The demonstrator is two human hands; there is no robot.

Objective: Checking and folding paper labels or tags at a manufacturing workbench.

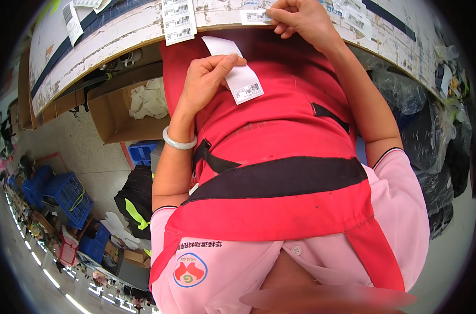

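Note:
My left hand (pixel 205 79) is closed, pinching a white strip of paper labels (pixel 244 88) between thumb and fingers. This strip hangs over the red apron (pixel 280 99), and a barcode label shows at its lower end. Farther off, my right hand (pixel 307 25) is at the worktable's near edge. Its fingertips are pinched at the right end of a small white barcode label (pixel 254 18), which lies on the tabletop (pixel 222 22). The underside of those fingertips is hidden.
Another barcode label sheet (pixel 178 22) overhangs the table edge. More labels lie at the left (pixel 72 23) and right (pixel 357 21). Beneath the table stands a cardboard box (pixel 109 112) holding white cloth. Blue crates (pixel 70 193) stand at left; dark plastic bags (pixel 429 136) hang at right.

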